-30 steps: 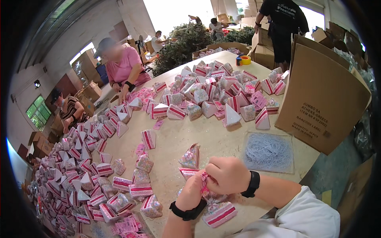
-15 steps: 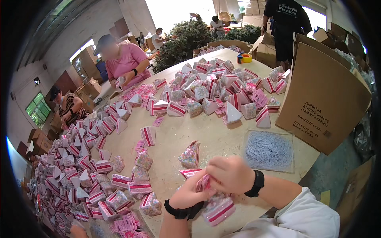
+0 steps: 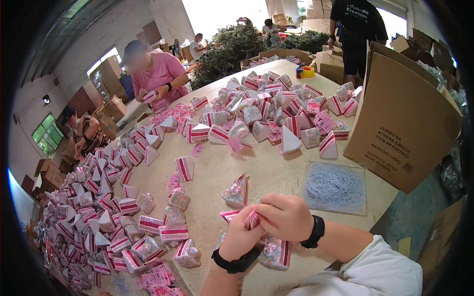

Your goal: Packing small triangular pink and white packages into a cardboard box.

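Observation:
My left hand (image 3: pixel 240 238) and my right hand (image 3: pixel 285 217) meet over the near part of the table, both closed. Between their fingertips is a small bunch of pink-and-white striped pieces (image 3: pixel 252 220), which look like card tags seen on edge. A cake-slice ornament (image 3: pixel 275 253) with sprinkles and a dark pink stripe is just below my right hand, its top hidden by the fingers. Another cake-slice ornament (image 3: pixel 236 191) lies just beyond my hands. The pink edge of one more slice (image 3: pixel 228 216) shows beside my left hand.
Cake slices heap up at the left (image 3: pixel 106 222) and far side (image 3: pixel 276 101). A clear tray of pale strings (image 3: pixel 335 188) lies right of my hands, before a tall open carton (image 3: pixel 402 118). Pink tags (image 3: pixel 160 278) lie lower left. A person in pink (image 3: pixel 160 74) works across the table.
The cake slice below my hands has turned, showing more sprinkles. A blurred slice with a pink tag now appears at the far heap's near edge. The person in pink lifts a slice.

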`<state>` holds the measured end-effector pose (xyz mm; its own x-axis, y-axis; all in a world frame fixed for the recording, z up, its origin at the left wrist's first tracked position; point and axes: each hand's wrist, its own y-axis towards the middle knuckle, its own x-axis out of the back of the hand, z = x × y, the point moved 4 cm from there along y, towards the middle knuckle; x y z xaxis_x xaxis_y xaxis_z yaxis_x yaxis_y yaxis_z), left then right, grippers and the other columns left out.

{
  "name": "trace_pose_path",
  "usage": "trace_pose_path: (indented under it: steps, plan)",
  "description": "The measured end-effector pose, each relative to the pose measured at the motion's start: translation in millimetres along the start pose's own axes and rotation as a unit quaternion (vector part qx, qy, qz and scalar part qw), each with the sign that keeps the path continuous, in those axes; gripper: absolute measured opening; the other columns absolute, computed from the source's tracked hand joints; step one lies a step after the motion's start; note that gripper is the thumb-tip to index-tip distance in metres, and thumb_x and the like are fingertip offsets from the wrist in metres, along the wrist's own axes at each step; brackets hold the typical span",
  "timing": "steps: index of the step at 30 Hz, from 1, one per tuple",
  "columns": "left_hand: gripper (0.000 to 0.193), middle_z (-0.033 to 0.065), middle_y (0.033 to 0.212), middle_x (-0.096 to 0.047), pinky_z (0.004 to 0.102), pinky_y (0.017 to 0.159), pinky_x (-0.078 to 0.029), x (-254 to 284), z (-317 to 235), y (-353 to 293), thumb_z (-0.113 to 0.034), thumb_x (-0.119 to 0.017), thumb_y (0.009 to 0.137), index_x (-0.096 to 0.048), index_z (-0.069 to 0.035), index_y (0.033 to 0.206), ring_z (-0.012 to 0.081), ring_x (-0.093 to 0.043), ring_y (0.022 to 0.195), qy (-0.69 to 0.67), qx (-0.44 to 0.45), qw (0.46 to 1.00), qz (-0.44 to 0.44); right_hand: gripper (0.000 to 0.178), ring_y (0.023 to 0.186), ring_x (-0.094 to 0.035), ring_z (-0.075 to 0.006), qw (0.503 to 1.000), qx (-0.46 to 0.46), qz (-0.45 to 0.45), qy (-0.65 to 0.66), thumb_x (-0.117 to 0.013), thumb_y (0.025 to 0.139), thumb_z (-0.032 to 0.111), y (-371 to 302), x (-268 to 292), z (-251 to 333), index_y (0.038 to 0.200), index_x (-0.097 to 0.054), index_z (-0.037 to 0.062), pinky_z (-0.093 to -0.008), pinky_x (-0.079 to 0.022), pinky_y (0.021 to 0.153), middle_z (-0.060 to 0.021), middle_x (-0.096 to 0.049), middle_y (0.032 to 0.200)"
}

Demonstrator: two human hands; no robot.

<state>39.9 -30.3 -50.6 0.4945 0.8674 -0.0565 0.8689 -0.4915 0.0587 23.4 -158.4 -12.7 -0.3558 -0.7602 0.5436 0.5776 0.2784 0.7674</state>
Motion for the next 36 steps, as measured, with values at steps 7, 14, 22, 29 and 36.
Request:
trace_pose_path:
  steps: [7,14,22,29,36]
  plan:
    - [0.029,0.0041,0.094,-0.060,0.0241,0.074,-0.047,0,9,-3,0.005,-0.057,0.076,-0.055,0.002,0.104,0.0096,-0.055,0.087,0.003,0.077,0.995,0.066,0.021,0.066,-0.060,-0.0247,0.991,-0.013,0.093,0.090,-0.064,0.068,0.007,2,-5,-4,0.088,-0.062,0.0087,-0.0324,-0.051,0.056,-0.0062,-0.059,0.091]
    - [0.075,0.0127,0.113,-0.052,0.0264,0.084,-0.045,2,-4,-4,0.006,-0.059,0.073,-0.025,0.001,0.139,0.0153,-0.053,0.101,-0.008,-0.058,0.998,-0.018,0.020,0.068,-0.061,-0.0220,0.996,0.038,0.062,0.048,-0.064,0.069,0.012,3,-1,1,0.088,-0.058,0.0084,-0.0323,-0.050,0.056,-0.0046,-0.056,0.090]
    - [0.052,0.0115,0.103,-0.057,0.0275,0.077,-0.046,-6,3,-4,0.005,-0.057,0.074,-0.041,0.003,0.123,0.0184,-0.057,0.093,0.016,-0.021,0.999,0.047,0.018,0.064,-0.058,-0.0240,0.997,0.033,0.064,0.032,-0.064,0.070,0.012,5,1,1,0.085,-0.056,0.0062,-0.0334,-0.048,0.053,-0.0065,-0.054,0.083]
    - [0.011,0.0086,0.079,-0.061,0.0306,0.066,-0.047,11,9,2,0.002,-0.055,0.077,-0.058,0.001,0.088,0.0153,-0.057,0.073,0.145,-0.037,0.988,-0.038,0.017,0.068,-0.058,-0.0293,0.982,-0.088,0.113,0.126,-0.064,0.072,0.014,14,-5,-7,0.086,-0.059,0.0055,-0.0363,-0.049,0.060,-0.0103,-0.057,0.084]
    - [0.012,0.0057,0.079,-0.061,0.0278,0.073,-0.047,49,-15,-18,-0.005,-0.050,0.087,-0.059,0.001,0.091,0.0153,-0.059,0.079,-0.038,-0.013,0.987,-0.155,0.021,0.075,-0.061,-0.0270,0.960,-0.221,0.155,0.068,-0.060,0.077,0.021,48,-28,-97,0.086,-0.063,0.0022,-0.0353,-0.048,0.068,-0.0138,-0.061,0.081]
